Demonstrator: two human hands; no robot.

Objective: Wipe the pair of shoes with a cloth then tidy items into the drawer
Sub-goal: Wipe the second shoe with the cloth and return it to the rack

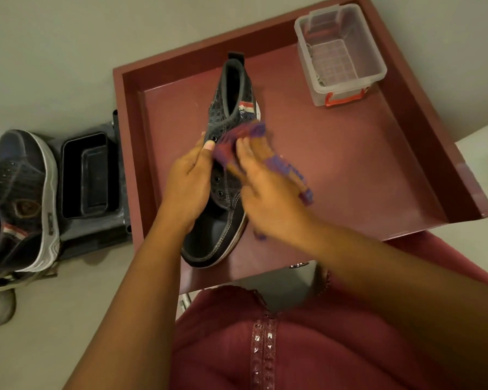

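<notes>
- Left hand (188,180) grips one shoe (226,153) by its side near the eyelets, fingers (207,144) curled round the upper, holding it above the open red drawer (335,175), toe toward the person, heel toward the drawer's far edge
- Right hand (265,192) presses a purple and red cloth (238,139) against the lace area and the right flank of that shoe; its fingers lie fairly straight over the cloth, which is blurred, so I cannot tell whether any finger pinches it; a loose end of the cloth trails off toward the drawer's right side
- Second shoe (20,198) sits on the floor, well apart from the drawer, beyond its left edge, next to a black tray (85,178) that touches the drawer's left wall
- Clear plastic box (340,52) with a red latch stands in the drawer's far right corner; lid off, apparently almost nothing inside
- Judged progress: wiping of the first shoe in hand, extent covered unknown
- Left to do, as far as can be judged: finish this shoe, possibly wipe the second shoe (cannot tell if it has been cleaned), then put shoes, cloth and loose items into the drawer
</notes>
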